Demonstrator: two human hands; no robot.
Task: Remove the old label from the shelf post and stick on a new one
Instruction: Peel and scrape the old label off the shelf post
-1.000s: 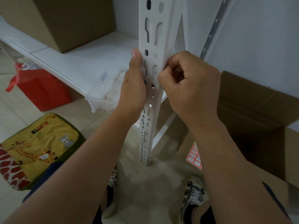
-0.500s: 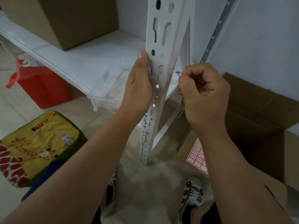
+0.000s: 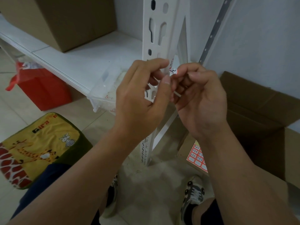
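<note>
Both hands met in front of the white shelf post (image 3: 158,31), about level with the shelf board (image 3: 84,60). The left hand (image 3: 139,101) had its fingers curled, thumb and forefinger pinched together near the post's front face. The right hand (image 3: 199,98) was turned palm toward the camera, its fingers curled in too, and a small white label (image 3: 174,71) with a red edge and dark handwriting showed at the tips of its fingers, right where the two hands touched. The label looked peeled away from the post and held between the fingertips of both hands, though the blur made it hard to say which hand truly gripped it (the right hand seemed to carry most of it). A scrap of red and white also showed on the post's side edge just above the label; what it was I could not tell.

On the shelf board sat a brown cardboard box (image 3: 73,21) at the back and a clear plastic tub (image 3: 103,91) at the front edge, beside the left hand. Below the shelf on the tiled floor (image 3: 19,104) stood a red bag (image 3: 42,88). A yellow cushion (image 3: 37,148) with a giraffe print lay at lower left. To the right, an open cardboard carton (image 3: 259,108) stood against the wall, and a sheet of red-bordered stickers (image 3: 197,157) rested on its flap, below the right wrist. Two sneakers (image 3: 194,194) showed at the bottom.
</note>
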